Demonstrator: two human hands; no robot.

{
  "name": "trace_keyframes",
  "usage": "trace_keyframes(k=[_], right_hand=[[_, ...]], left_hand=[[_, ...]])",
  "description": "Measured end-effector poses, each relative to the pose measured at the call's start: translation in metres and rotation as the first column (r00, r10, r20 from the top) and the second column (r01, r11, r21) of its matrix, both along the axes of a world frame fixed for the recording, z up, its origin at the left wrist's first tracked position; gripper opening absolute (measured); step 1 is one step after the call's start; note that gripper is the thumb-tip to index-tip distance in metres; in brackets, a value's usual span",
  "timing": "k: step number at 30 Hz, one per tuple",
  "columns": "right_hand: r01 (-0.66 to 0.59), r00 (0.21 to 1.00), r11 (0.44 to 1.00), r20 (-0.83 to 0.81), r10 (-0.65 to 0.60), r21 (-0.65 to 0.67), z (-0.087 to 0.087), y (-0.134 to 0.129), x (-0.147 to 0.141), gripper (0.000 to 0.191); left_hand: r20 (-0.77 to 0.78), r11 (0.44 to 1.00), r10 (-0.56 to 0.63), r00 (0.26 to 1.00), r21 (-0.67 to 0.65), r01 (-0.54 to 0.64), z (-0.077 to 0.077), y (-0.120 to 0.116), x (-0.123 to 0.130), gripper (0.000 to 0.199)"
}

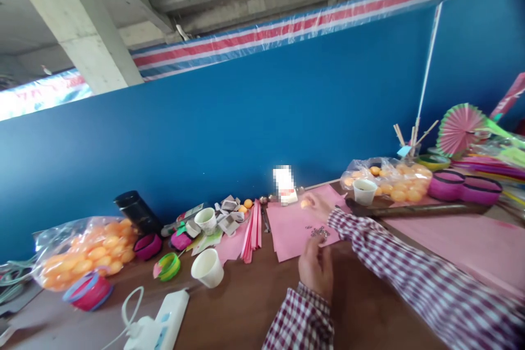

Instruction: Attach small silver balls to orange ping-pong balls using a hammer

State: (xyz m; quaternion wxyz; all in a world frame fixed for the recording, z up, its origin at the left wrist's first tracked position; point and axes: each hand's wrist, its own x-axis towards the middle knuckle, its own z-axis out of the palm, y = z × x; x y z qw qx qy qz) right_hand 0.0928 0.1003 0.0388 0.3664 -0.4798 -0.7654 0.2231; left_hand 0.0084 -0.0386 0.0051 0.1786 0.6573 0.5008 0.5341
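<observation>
My right hand (319,208) reaches over the pink paper sheets (287,229), its fingers closed on a small orange ball (305,204), which looks like a table-tennis ball. At the near edge of the paper is my left hand (316,269), palm down. Its fingers and thumb are a little apart, and the fingertips come up to a small pile of shiny metal bits (320,233). What kind of bits they are is too small to tell. Nothing shows in the left hand. Just beyond the right hand stands a small white upright thing (284,181), partly blurred out.
Bags of orange balls lie at left (92,257) and right (404,178). White paper cups (208,268), pink strips (252,232), a black cylinder (137,210) and a power strip (170,317) are to the left. A dark bar (418,209) lies right. A blue partition (246,131) rises behind.
</observation>
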Motion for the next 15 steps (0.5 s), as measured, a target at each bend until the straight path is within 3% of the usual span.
trace_keyframes(k=[2,4,7,10,15], right_hand=[[-0.082,0.992,0.995,-0.102,0.076,-0.055,-0.002,-0.023,0.007,0.021],[-0.271,0.893,0.943,-0.416,0.173,-0.190,-0.008,-0.047,0.011,0.027],[-0.433,0.729,0.862,-0.664,0.163,-0.263,-0.018,-0.073,0.015,0.030],[-0.518,0.593,0.813,-0.796,0.118,-0.265,-0.029,-0.082,0.014,0.031],[-0.589,0.493,0.762,-0.866,0.077,-0.268,-0.044,-0.079,0.014,0.026]], left_hand=[[0.184,0.988,0.151,0.971,-0.052,-0.144,0.001,0.006,-0.005,0.036],[0.311,0.969,0.247,0.918,-0.102,-0.226,0.000,0.012,-0.009,0.047],[0.339,0.983,0.169,0.926,-0.120,-0.135,-0.004,0.016,-0.012,0.047],[0.288,0.997,0.040,0.957,-0.081,-0.018,-0.008,0.014,-0.012,0.041],[0.296,0.994,0.037,0.955,-0.112,-0.003,-0.005,0.011,-0.010,0.041]])
